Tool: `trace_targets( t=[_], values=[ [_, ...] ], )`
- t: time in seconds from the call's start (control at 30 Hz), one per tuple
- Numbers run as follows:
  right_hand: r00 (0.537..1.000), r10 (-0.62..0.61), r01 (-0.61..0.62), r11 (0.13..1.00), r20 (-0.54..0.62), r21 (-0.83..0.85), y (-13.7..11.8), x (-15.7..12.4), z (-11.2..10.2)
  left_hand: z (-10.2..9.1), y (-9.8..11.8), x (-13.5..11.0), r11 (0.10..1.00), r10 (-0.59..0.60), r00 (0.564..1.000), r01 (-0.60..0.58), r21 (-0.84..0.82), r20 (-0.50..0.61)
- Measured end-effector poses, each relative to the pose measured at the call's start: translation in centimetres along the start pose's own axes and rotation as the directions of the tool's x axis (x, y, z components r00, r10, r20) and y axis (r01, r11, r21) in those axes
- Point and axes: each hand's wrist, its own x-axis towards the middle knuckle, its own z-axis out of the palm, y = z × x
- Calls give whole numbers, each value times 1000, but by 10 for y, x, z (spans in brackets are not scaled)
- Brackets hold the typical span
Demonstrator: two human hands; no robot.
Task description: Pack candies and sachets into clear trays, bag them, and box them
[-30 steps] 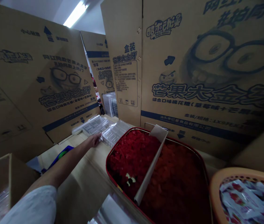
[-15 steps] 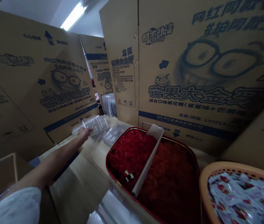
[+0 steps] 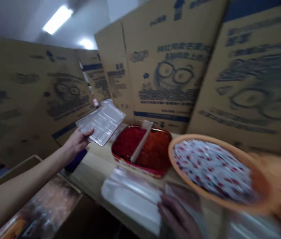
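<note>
Now your hands are well apart: your left hand (image 3: 78, 141) grips a clear plastic tray (image 3: 101, 122) above the bench (image 3: 92, 162), while your blurred right hand (image 3: 177, 215) sits just beside crumpled clear plastic wrap (image 3: 130, 199).

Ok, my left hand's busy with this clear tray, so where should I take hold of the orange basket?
Take the rim of the orange plastic basket with your right hand, coming from the near side, where that hand already is. The rim is a wide lip around the rounded edge, so it looks like the easiest grip, and it keeps your fingers off the sachets heaped inside.
</note>
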Motion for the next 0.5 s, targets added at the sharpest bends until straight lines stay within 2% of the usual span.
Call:
trace_targets(
  t=[0.03,0.07,0.1,0.13,0.2,0.23,0.3,0.37,0.43,0.5],
  values=[
    [999,2,-5,996,42,92,-7,-6,3,10,-3,-29,999,-33,997,33,-5,73],
    [994,-9,-29,942,112,334,-13,-12,6,20,-8,-57,998,-47,979,51,-19,198],
    [991,-28,-45,853,132,519,-19,-18,7,30,-14,-85,997,-76,960,82,-10,271],
    [993,-34,-47,761,112,647,-25,-24,7,39,-23,-114,993,-113,945,115,14,308],
    [1000,-22,8,609,7,793,-35,-37,4,55,-43,-170,969,-246,906,238,66,345],
    [998,-11,55,564,-59,824,-39,-43,0,61,-55,-198,952,-305,888,298,76,343],
    [979,11,168,526,-205,834,-41,-56,-14,71,-79,-247,925,-362,845,377,41,395],
    [945,23,265,531,-326,805,-37,-66,-34,75,-99,-284,935,-304,827,354,-19,472],
    [936,31,276,550,-350,788,-27,-72,-57,74,-115,-306,927,-288,788,371,-46,544],
    [957,47,209,576,-287,791,-16,-78,-79,69,-126,-312,898,-343,764,438,-49,547]
  ],
)
